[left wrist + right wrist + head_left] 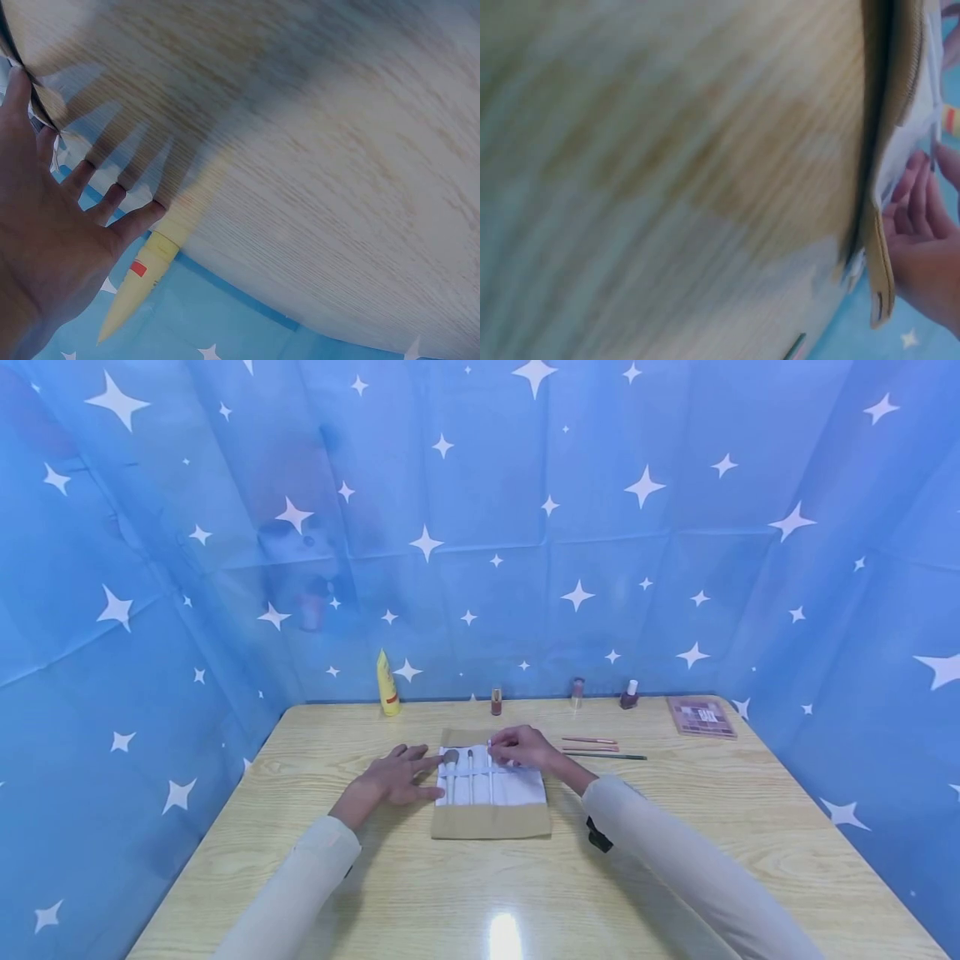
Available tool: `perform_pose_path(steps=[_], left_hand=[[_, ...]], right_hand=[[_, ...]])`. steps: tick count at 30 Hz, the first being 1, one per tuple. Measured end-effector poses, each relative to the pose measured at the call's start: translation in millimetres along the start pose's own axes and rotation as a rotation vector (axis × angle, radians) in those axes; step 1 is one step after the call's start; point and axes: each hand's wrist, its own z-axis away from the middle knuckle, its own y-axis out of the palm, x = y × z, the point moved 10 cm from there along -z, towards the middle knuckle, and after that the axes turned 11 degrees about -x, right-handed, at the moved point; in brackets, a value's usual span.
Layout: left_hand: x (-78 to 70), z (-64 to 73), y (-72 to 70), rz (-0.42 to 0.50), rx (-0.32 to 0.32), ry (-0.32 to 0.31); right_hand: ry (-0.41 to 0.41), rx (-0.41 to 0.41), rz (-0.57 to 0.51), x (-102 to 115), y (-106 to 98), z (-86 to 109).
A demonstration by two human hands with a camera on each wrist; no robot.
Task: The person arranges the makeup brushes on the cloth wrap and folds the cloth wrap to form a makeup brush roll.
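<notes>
The third brush from the left lies on the white lining of the opened roll, crossing its strap. It is probably best slid lengthwise, parallel to the two neighbouring brushes, with the fabric steadied so that it does not bunch. The right hand reaches in from the right, fingertips pinched together on the brush's upper end; the left hand, fingers spread and gripping nothing, lies at the roll's left edge.
</notes>
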Motion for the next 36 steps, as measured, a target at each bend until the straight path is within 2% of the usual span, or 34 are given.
perform_pose_path(steps=[12,16,28,36], left_hand=[[-2.2,1.9,-2.4,0.015,-0.009,0.004],[-2.7,2.2,-2.7,0.021,-0.008,0.002],[-4.6,2.7,-3.2,0.014,-0.008,0.012],[-3.0,2.2,-1.4,0.014,-0.017,0.016]], right_hand=[[-0.189,-0.011,0.101,9,3,6.3],[-0.221,0.001,0.129,12,3,8.8],[-0.245,0.026,0.157,19,-2,17.0],[-0.264,0.007,0.181,22,-16,23.0]])
